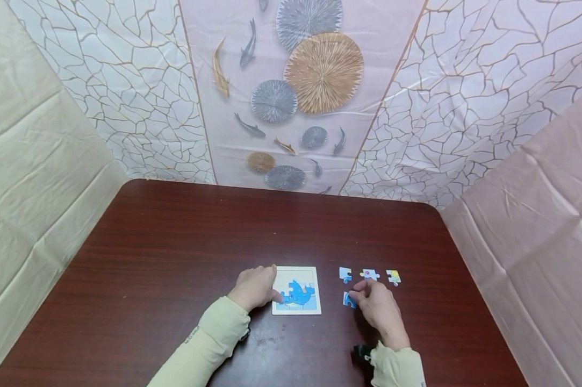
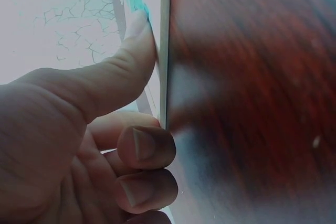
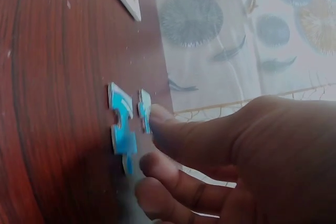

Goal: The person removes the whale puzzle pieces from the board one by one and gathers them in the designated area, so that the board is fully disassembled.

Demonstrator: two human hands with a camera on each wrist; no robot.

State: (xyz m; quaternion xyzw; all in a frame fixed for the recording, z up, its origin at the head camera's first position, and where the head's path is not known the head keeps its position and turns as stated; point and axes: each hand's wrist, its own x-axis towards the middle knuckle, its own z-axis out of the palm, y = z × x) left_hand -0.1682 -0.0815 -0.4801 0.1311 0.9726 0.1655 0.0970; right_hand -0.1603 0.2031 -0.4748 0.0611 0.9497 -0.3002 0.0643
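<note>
My left hand (image 1: 254, 287) grips the left edge of a small square puzzle board (image 1: 318, 290) with a white frame and a blue whale-like picture. In the left wrist view, the thumb (image 2: 118, 74) lies over the board's face and the curled fingers (image 2: 149, 148) are at its edge. My right hand (image 1: 379, 312) is over a blue-and-white puzzle piece (image 1: 347, 301) lying on the table. The right wrist view shows a gap between thumb and fingers beside this piece (image 3: 122, 140); the fingertips partly hide it, so contact is unclear.
Behind the right hand lie three more loose pieces: a blue-and-white one (image 1: 345, 274), one with a pink swirl (image 1: 369, 274) and a yellow-green one (image 1: 393, 276). The dark red-brown table (image 1: 199, 231) is bordered by hanging cloth (image 1: 150, 107) at the back and sides.
</note>
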